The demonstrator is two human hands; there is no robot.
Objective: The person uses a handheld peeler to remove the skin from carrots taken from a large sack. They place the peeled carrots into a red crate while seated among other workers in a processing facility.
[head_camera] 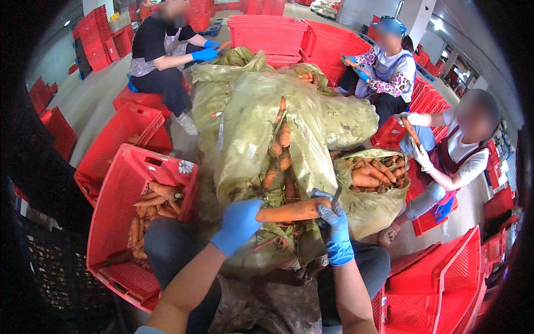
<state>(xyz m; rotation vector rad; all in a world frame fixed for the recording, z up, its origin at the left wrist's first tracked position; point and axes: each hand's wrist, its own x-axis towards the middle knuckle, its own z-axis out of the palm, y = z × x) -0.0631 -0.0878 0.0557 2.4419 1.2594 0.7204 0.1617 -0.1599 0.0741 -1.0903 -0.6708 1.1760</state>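
Observation:
A large carrot (292, 211) lies crosswise in front of me, above the slit of an open woven sack (246, 142). My left hand (238, 225), in a blue glove, is closed around its left end. With thumb and fingers at the other end, my right hand (335, 234) touches the carrot and also grips a narrow dark blade (336, 197), which points upward. This glove is blue too, and dirt-stained. More carrots (285, 160) show inside the slit, with leafy scraps below them. The blade's handle is hidden in my fingers.
On my left, a red plastic crate (121, 175) holds several carrots (156, 204). Another open sack of carrots (375, 172) stands to the right. Nested red crates (438, 288) are at lower right. Three co-workers sit around the sacks, each holding a carrot.

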